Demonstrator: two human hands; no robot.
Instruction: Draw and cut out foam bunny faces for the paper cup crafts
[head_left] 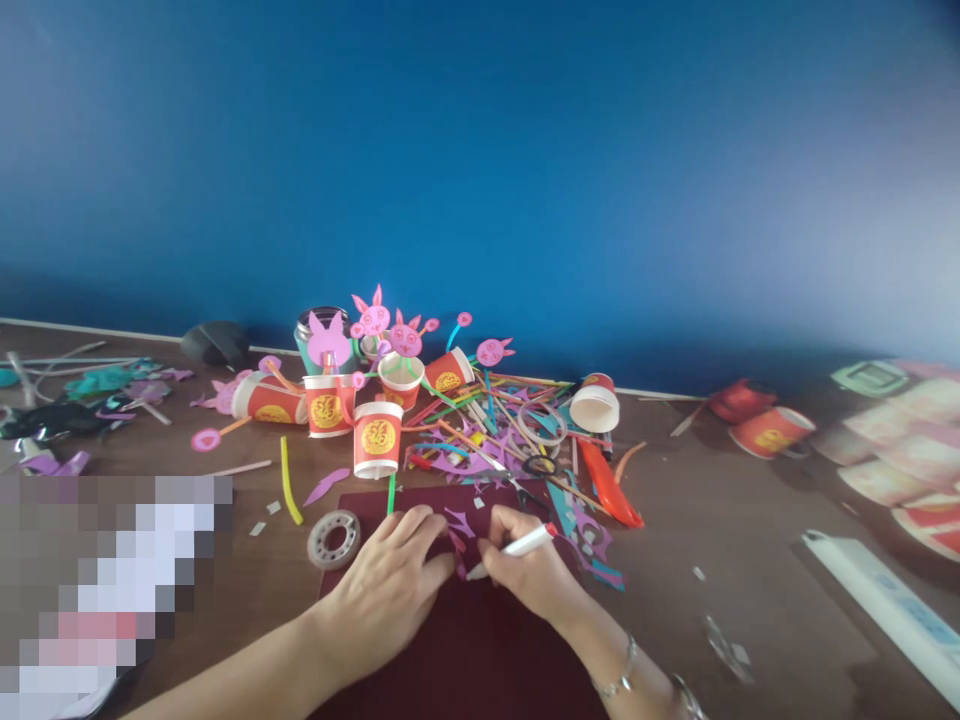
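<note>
My right hand (pixel 525 560) is closed round a white marker (pixel 529 541) with a red end, its tip pointing down at a small pink paper cutout (pixel 460 566). My left hand (pixel 397 575) lies palm down with bent fingers, thumb and forefinger holding the edge of that cutout. Both hands rest over a dark red mat (pixel 480 650). A purple paper scrap (pixel 459 522) lies just beyond the fingers. Close to my left wrist is a roll of clear tape (pixel 334 540). A green straw (pixel 391 493) sticks out above the left knuckles, below a red paper cup (pixel 377 440).
Several red cups bearing pink paper animal faces (pixel 406 338) stand or lie ahead. Scissors (pixel 517 480) rest among straws and scraps. A red balloon-like piece (pixel 609 485) and a tipped cup (pixel 595 403) lie right of them. At far right is a white power strip (pixel 885 610).
</note>
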